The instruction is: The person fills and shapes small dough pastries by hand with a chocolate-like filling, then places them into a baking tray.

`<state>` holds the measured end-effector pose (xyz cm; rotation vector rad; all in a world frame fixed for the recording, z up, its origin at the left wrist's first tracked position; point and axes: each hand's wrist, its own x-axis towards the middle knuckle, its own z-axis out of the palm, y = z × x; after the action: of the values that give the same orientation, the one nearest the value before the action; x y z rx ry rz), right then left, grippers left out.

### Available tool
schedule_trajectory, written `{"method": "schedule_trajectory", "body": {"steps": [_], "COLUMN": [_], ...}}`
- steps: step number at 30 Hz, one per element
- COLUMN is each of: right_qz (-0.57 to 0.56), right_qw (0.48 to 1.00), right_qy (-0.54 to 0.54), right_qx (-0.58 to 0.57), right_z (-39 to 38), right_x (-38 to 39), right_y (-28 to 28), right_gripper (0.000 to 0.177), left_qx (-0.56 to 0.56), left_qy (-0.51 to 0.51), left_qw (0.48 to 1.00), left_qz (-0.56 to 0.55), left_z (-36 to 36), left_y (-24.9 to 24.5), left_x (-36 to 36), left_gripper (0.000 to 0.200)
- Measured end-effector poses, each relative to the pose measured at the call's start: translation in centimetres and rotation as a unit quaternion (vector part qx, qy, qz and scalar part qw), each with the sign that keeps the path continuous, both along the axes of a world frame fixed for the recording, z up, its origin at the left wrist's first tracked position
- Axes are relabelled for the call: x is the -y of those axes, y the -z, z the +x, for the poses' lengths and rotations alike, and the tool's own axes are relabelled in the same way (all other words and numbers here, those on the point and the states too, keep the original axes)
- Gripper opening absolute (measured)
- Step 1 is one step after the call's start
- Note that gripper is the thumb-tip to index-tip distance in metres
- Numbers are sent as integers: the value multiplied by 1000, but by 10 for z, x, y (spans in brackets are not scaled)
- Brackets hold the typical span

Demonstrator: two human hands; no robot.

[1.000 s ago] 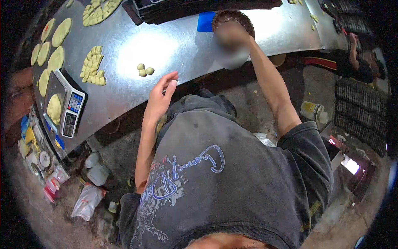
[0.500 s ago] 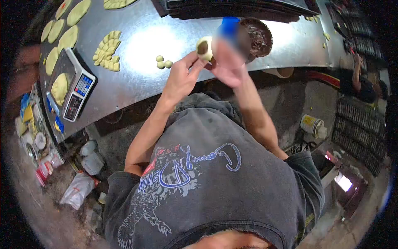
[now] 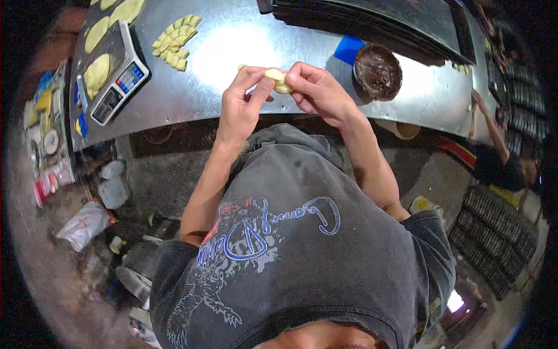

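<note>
Between my two hands, above the front edge of the metal table, is a small pale-yellow piece of dough [image 3: 278,77]. My left hand [image 3: 244,104] pinches its left side between thumb and fingers. The fingertips of my right hand [image 3: 318,93] grip its right side. To the right of my hands stands a round bowl [image 3: 378,72] of dark brown filling, with a blue object [image 3: 348,50] against its left rim. A bit of pale dough [image 3: 242,67] peeks out behind my left fingers, mostly hidden.
Cut dough pieces [image 3: 177,42] lie at the left of the metal table [image 3: 197,96]. A digital scale [image 3: 119,81] holds flattened dough [image 3: 96,75]. Dark stacked trays [image 3: 366,26] line the back. A co-worker's arm [image 3: 491,125] shows at the far right.
My right hand has come away from beside the bowl and now pinches the dough. The dough's opening and brown filling no longer show. The view has shifted, and the blue object lies beside the bowl.
</note>
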<state>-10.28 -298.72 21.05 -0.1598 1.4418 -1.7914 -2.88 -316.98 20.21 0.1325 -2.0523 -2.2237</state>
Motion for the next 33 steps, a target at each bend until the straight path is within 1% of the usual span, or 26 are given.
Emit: {"method": "schedule_trajectory", "body": {"steps": [1, 2, 4, 5, 6, 7, 8, 9, 10, 11, 12, 15, 17, 18, 19, 20, 21, 22, 23, 24, 25, 26, 28, 30, 31, 33], "right_qz": [8, 14, -13, -18, -26, 4, 8, 9, 11, 36, 24, -4, 55, 86, 97, 80, 63, 47, -6, -22, -38, -54, -9, 37, 106, 142], "right_qw": [1000, 999, 989, 975, 956, 949, 944, 939, 935, 913, 904, 865, 912, 931, 936, 955, 971, 983, 983, 985, 987, 988, 973, 951, 922, 839], "right_qy": [12, 22, 42, 53, 65, 30, 32, 32, 30, 18, 0, -28, -21, -14, -1, 12, 26, 40, 109, 113, 118, 124, 190, 239, 233, 205], "right_qx": [-10, -18, -140, -213, -283, -315, -330, -343, -354, -406, -426, -502, -405, -355, -339, -285, -229, -172, -150, -126, -101, -77, -130, -192, -290, -484], "right_z": [-3, -6, -4, 2, 7, 10, 10, 10, 13, 16, 18, 25, 24, 23, 13, 3, -6, -9, -5, -5, -6, -5, 4, 15, 18, 25], "right_x": [2, 6, 22, 33, 42, 46, 52, 58, 64, 70, 75, 87, 93, 92, 90, 91, 92, 93, 102, 105, 107, 108, 119, 129, 130, 130], "right_y": [1, 3, 5, -2, -8, -12, -11, -8, -6, -14, -18, -31, -24, -17, 2, 8, 12, 10, 5, 6, 9, 10, 4, -7, -8, -22], "right_gripper": [21, 21, 21, 19, 18, 18, 17, 17, 17, 16, 15, 19, 19, 19, 23, 23, 24, 24, 23, 21, 20, 18, 17, 16, 19, 27], "left_qx": [-26, -21, -7, 16, 36, 53, 66, 43, 60, 82, 100, 151, 224, 151, 78, 3, -43, -50, -58, -65, -80, -65, -35, -2, 17, 36], "left_qy": [-2, -19, -52, -97, -116, -132, -148, -175, -201, -229, -255, -153, -82, -103, -123, -144, -131, -112, -93, -74, -71, -69, -60, -36, -23, -36], "left_qw": [1000, 999, 996, 992, 992, 990, 986, 978, 962, 949, 936, 954, 957, 974, 985, 988, 988, 991, 993, 995, 994, 995, 998, 997, 994, 988], "left_qz": [-10, -30, -72, -82, -41, 0, 37, 104, 176, 199, 223, 209, 165, 131, 97, 63, 75, 57, 41, 25, -26, -15, 4, 75, 110, 144], "left_z": [4, 7, 13, 14, 18, 21, 21, 21, 23, 22, 21, 23, 22, 21, 18, 14, 10, 9, 8, 6, 3, 2, -1, -7, -10, -16], "left_y": [1, 1, 0, -1, 0, 2, 1, 0, 0, -6, -11, -3, 6, 8, 4, 2, 8, 6, 2, 1, 4, 6, 4, 5, 5, 1], "left_x": [2, 3, 7, 6, 7, 9, 14, 12, 12, 10, 10, 34, 52, 52, 48, 47, 48, 51, 54, 57, 58, 57, 56, 63, 66, 70], "left_gripper": [24, 24, 23, 23, 24, 25, 26, 30, 34, 37, 40, 46, 46, 44, 43, 42, 35, 33, 32, 30, 32, 34, 39, 36, 35, 31]}}
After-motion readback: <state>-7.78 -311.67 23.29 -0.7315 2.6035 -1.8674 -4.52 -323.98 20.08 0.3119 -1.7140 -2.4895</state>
